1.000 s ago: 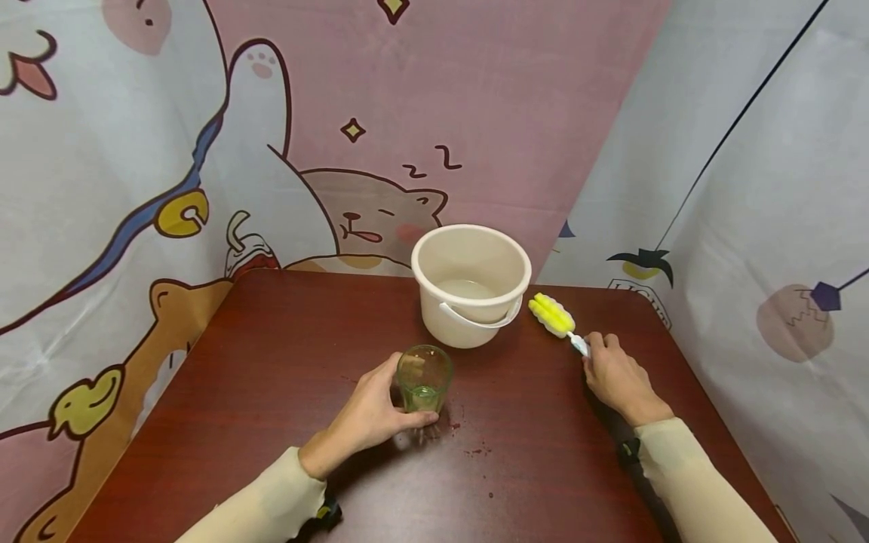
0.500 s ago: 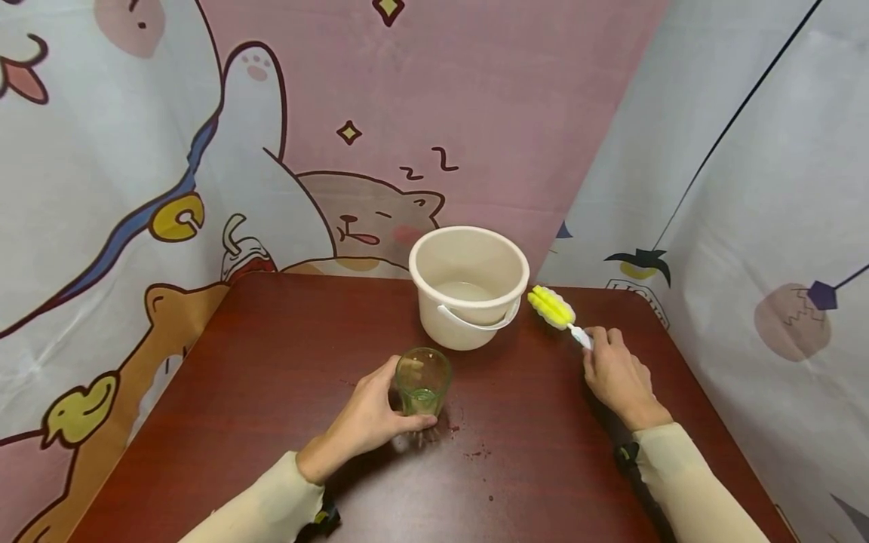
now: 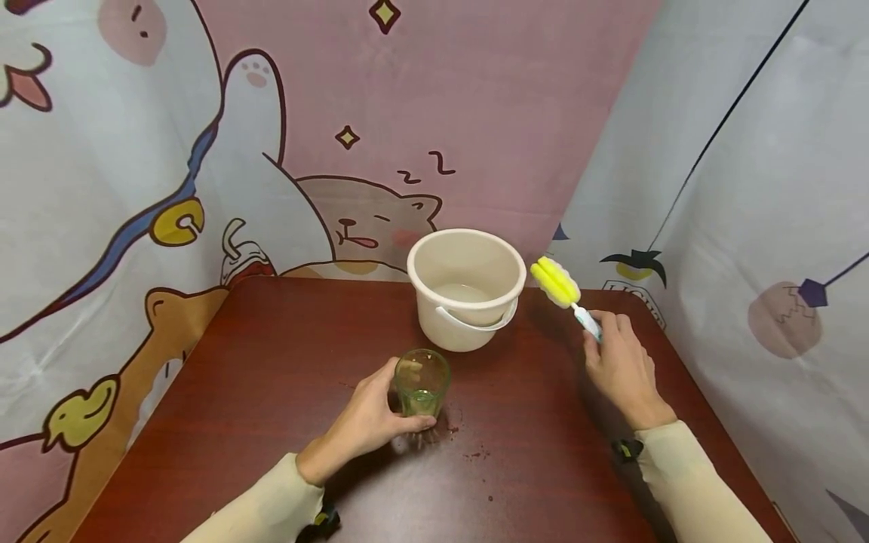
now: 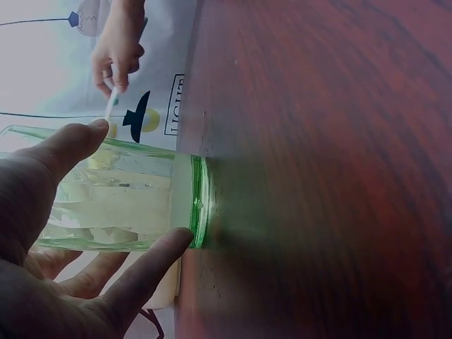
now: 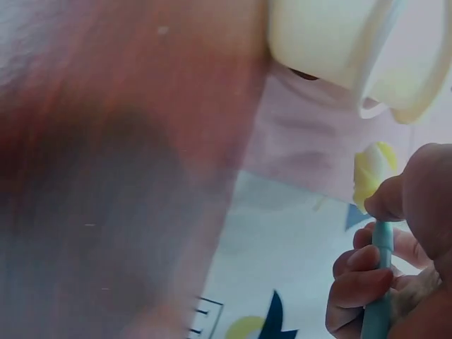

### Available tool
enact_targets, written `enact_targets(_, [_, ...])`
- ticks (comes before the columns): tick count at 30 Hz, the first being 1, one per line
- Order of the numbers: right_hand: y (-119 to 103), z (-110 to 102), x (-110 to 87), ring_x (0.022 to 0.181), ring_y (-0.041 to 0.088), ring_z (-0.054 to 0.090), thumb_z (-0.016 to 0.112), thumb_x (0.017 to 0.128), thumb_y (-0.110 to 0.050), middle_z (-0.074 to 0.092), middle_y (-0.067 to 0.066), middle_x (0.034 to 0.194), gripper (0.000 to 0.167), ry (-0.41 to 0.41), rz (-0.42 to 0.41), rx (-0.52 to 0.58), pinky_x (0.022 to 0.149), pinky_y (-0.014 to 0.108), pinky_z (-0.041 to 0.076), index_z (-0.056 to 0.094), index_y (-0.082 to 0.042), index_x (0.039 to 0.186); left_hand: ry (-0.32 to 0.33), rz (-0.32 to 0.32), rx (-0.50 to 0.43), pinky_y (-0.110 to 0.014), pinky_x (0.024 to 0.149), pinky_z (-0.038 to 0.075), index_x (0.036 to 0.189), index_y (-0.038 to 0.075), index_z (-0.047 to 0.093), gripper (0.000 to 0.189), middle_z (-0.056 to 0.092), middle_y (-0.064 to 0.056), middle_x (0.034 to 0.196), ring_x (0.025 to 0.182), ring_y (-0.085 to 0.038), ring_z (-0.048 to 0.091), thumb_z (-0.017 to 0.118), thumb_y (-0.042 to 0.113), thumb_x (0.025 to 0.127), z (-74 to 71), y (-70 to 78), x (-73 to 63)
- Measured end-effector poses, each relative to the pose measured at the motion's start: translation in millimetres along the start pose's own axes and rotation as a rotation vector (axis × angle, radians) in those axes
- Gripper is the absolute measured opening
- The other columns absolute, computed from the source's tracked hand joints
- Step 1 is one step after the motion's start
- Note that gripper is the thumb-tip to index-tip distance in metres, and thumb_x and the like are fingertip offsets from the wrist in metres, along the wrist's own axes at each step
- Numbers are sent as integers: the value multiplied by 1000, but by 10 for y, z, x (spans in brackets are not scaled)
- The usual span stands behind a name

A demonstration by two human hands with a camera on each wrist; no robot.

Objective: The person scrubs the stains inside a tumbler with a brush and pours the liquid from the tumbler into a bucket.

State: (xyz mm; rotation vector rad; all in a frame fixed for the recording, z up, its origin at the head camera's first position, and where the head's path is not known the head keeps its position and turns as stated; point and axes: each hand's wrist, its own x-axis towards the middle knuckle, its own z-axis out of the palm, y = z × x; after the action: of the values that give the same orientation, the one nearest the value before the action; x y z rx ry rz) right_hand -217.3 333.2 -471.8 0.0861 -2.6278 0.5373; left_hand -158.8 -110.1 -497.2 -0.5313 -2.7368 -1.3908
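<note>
My left hand (image 3: 366,415) holds a greenish clear drinking glass (image 3: 424,381) by its side, thumb and fingers spread around it. In the left wrist view the upright glass (image 4: 141,191) is at or just above the tabletop; I cannot tell whether it touches. On the right side, my right hand (image 3: 621,373) grips a sponge brush (image 3: 557,283) by its handle, raised over the table. Its head is yellow and white and points up and left, near the bucket. The right wrist view shows fingers curled around the pale blue-green handle (image 5: 382,254).
A cream bucket (image 3: 458,326) with its handle hanging in front stands at the back of the dark red-brown table (image 3: 299,339), with what looks like water inside. Small wet marks (image 3: 477,454) lie right of the glass. Printed cloth (image 3: 509,113) hangs behind and beside the table.
My right hand has lifted the sponge brush up from near the tabletop, its head now higher beside the bucket. The left hand and the glass have stayed in place.
</note>
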Motion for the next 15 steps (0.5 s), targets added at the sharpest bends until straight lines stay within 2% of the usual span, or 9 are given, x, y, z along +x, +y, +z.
enact_targets(4, [-77,-93,42,84,48,69,71,114,-16,65,25,124,40,65,-21,35,57,61,51,64,-5,152,5,7,-15,-49,110,64,146,24,68,84,83,4,131,126,-18,78,113,36,77,6,-4,-1])
enact_targets(11, [-226,-222,77,80,31,60,81,109,-15,67,18,115,37,150,-108,87,62,39,46,70,-6,143,5,9,-14,-47,108,64,146,24,67,83,82,3,131,125,-19,78,112,39,78,15,-15,-3])
enact_targets(15, [-346,-312,88,81,26,59,84,106,-14,69,16,112,37,182,-150,96,64,36,45,73,-7,140,5,7,-6,-45,107,64,146,23,67,83,82,4,131,125,-18,78,112,39,77,18,-5,-2])
